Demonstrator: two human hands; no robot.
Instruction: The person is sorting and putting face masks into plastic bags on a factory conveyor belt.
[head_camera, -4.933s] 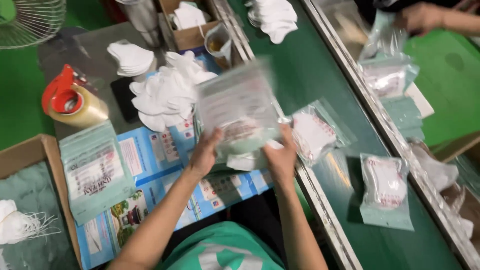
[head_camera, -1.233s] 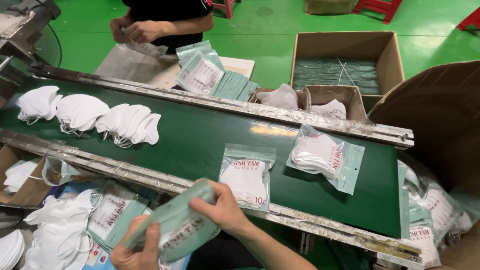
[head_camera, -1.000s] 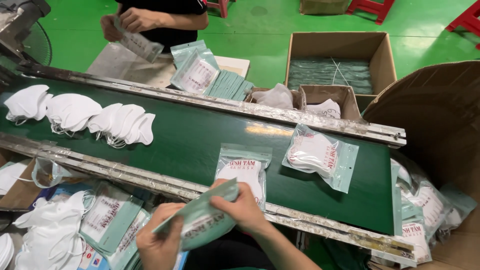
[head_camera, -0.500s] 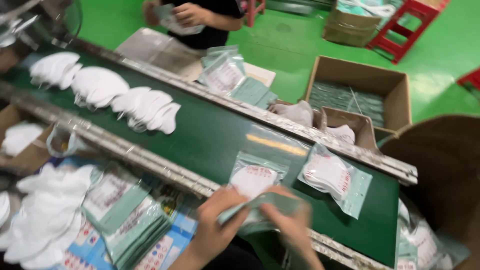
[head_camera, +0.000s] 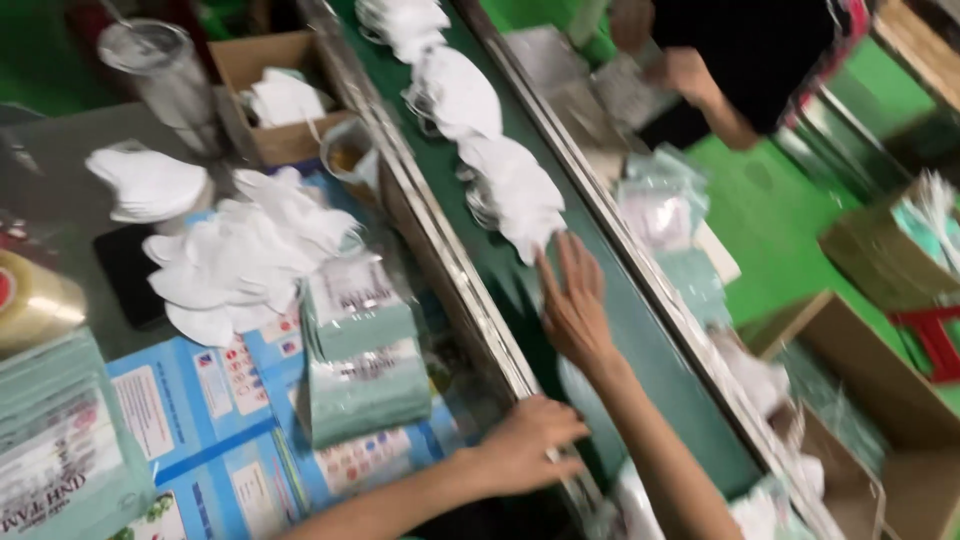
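- The right hand (head_camera: 575, 305) lies flat on the green belt (head_camera: 640, 350), fingers spread and holding nothing, tips at a white mask (head_camera: 520, 195).
- The left hand (head_camera: 525, 445) rests at the belt's metal edge (head_camera: 470, 300), fingers loosely curled; whether it holds anything I cannot tell.

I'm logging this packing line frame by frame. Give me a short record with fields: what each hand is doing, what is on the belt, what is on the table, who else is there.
right hand: flat and open on the green conveyor belt, fingertips reaching the white masks
left hand: resting on the belt's metal rail, apparently holding nothing
table: loose white masks, stacked packaged masks, tape roll
other person: hands across the belt
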